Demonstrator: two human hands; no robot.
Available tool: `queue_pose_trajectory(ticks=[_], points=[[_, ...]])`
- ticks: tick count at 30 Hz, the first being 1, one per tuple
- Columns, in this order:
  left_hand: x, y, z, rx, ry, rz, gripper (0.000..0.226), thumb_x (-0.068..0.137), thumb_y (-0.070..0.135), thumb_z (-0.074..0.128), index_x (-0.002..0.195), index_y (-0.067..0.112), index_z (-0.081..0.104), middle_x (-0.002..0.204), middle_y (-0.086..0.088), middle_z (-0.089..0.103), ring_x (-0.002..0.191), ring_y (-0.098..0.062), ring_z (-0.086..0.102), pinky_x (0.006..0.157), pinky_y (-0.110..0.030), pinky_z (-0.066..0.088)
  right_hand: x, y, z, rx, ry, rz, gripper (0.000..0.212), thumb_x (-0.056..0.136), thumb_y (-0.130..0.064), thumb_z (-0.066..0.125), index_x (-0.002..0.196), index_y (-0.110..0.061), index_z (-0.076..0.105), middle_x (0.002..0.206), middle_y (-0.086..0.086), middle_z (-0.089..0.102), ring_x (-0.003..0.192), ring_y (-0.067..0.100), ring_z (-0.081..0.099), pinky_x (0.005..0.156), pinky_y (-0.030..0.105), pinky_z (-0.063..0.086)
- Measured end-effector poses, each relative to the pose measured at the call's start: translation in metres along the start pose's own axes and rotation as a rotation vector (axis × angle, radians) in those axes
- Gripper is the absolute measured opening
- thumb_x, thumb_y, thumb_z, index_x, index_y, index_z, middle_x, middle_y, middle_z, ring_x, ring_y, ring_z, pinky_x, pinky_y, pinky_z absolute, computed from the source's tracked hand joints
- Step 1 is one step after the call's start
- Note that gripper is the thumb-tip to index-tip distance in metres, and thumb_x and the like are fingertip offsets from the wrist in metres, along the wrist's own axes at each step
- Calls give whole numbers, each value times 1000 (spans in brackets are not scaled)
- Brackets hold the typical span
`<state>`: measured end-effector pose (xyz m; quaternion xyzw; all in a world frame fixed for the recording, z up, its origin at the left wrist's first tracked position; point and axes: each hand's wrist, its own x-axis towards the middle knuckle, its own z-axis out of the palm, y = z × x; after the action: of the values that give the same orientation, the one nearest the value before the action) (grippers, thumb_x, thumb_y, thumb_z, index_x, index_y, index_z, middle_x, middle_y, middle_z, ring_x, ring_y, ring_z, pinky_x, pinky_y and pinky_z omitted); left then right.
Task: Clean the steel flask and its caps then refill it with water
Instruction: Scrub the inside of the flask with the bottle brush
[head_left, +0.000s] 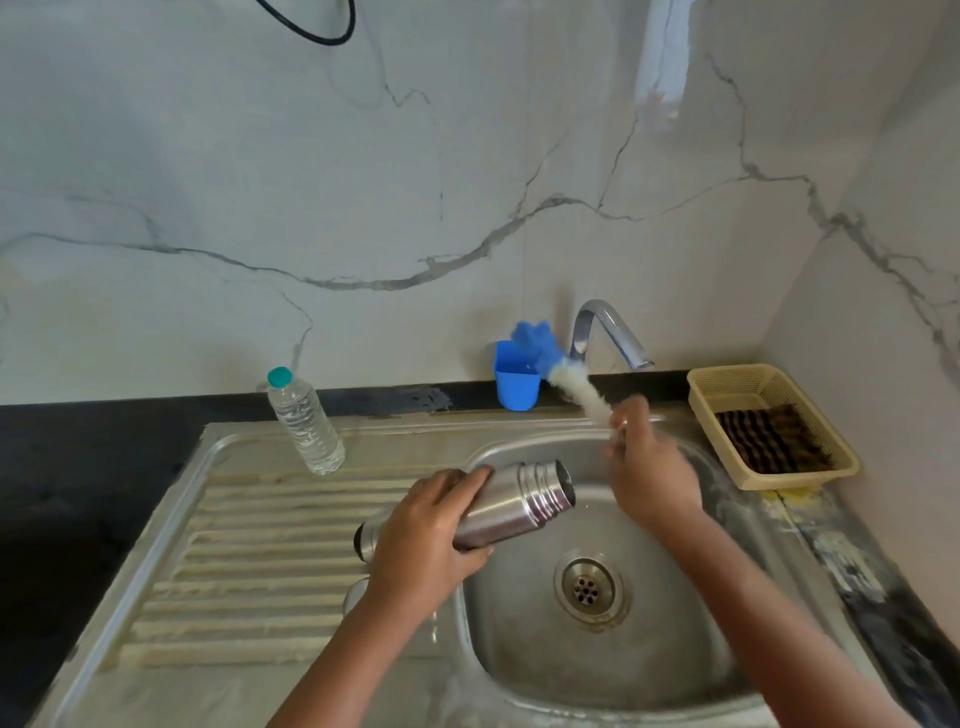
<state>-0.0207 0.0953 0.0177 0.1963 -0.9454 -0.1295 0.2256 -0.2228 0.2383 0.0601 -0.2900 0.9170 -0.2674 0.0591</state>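
Both forearms reach over the sink (519, 675). Left hand (421, 535) wraps the steel flask (511, 506), tilted, mouth toward the right hand (649, 467), which pinches a somewhat blurred bottle brush (571, 382), seemingly by its handle, above the flask.

Left hand (423, 525) curled in a grip, right hand (647, 467) raised, fingers pinched.

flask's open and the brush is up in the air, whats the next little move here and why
Probably bring the bottle brush down and slide its bristle end into the flask's open mouth. The left hand holds the steel flask tilted over the sink basin, mouth toward the right hand, which grips the brush handle with the bristles raised near the tap, outside the flask.
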Motion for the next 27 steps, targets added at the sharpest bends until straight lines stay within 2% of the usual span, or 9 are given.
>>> queue_pose_trajectory(ticks=[3, 6, 9, 13, 17, 19, 21, 24, 27], points=[[2, 3, -2, -283, 23, -161, 89, 56, 35, 91, 135, 39, 49, 115, 17, 59, 101, -2, 59, 76, -13, 46, 38, -25, -15, -324, 70, -40, 39, 93, -3, 46, 128, -17, 38, 95, 8, 63, 81, 26, 61, 61, 36, 48], [7, 8, -1, -544, 33, -290, 83, 57, 36, 90, 128, 51, 49, 113, 21, 64, 100, -2, 62, 82, -19, 50, 68, -55, -18, -596, -2, -116, 46, 95, -6, 50, 139, -12, 38, 111, 8, 65, 101, 27, 62, 65, 32, 41], [10, 11, 2, -701, 34, -421, 82, 52, 44, 88, 126, 51, 52, 112, 22, 67, 99, -2, 65, 82, -25, 55, 88, -74, -13, -740, -99, -150, 36, 95, -11, 55, 131, -11, 48, 107, 5, 65, 89, 21, 60, 59, 27, 37], [12, 9, 6, -850, 49, -509, 81, 51, 43, 91, 124, 46, 56, 109, 19, 70, 101, -5, 66, 84, -27, 56, 101, -82, -5, -792, -135, -170, 32, 94, -10, 56, 126, -12, 53, 113, 5, 62, 86, 20, 59, 64, 28, 40], [10, 6, 4, -956, 47, -595, 76, 57, 29, 95, 123, 39, 60, 108, 14, 72, 100, -5, 67, 81, -23, 55, 88, -66, -10, -648, -18, -124, 44, 96, -12, 55, 138, -13, 42, 115, 8, 62, 102, 24, 60, 64, 31, 40], [9, 4, 4, -1017, 48, -653, 80, 52, 35, 95, 124, 36, 60, 108, 9, 72, 99, -8, 68, 82, -29, 56, 69, -53, -14, -575, 42, -104, 50, 94, -9, 51, 142, -15, 35, 117, 9, 60, 106, 28, 59, 67, 33, 41], [7, 3, 5, -1087, 49, -712, 85, 46, 42, 93, 124, 34, 59, 108, 4, 73, 99, -14, 70, 83, -36, 57, 47, -37, -16, -426, 74, -75, 51, 91, -5, 49, 139, -16, 36, 115, 10, 59, 96, 29, 59, 65, 34, 41], [7, 2, 7, -1217, 48, -800, 86, 47, 36, 96, 123, 32, 57, 107, -1, 74, 98, -21, 71, 80, -38, 55, 9, -9, -8, -51, 110, 23, 33, 93, -7, 47, 123, -21, 48, 100, 8, 64, 75, 26, 52, 62, 34, 41], [8, 1, 12, -1328, 73, -887, 81, 53, 28, 88, 125, 29, 50, 98, -1, 76, 90, -23, 70, 71, -39, 52, -38, 10, 5, 246, 141, 16, 16, 96, -14, 55, 102, -29, 53, 82, -7, 65, 69, 18, 60, 55, 38, 48]])
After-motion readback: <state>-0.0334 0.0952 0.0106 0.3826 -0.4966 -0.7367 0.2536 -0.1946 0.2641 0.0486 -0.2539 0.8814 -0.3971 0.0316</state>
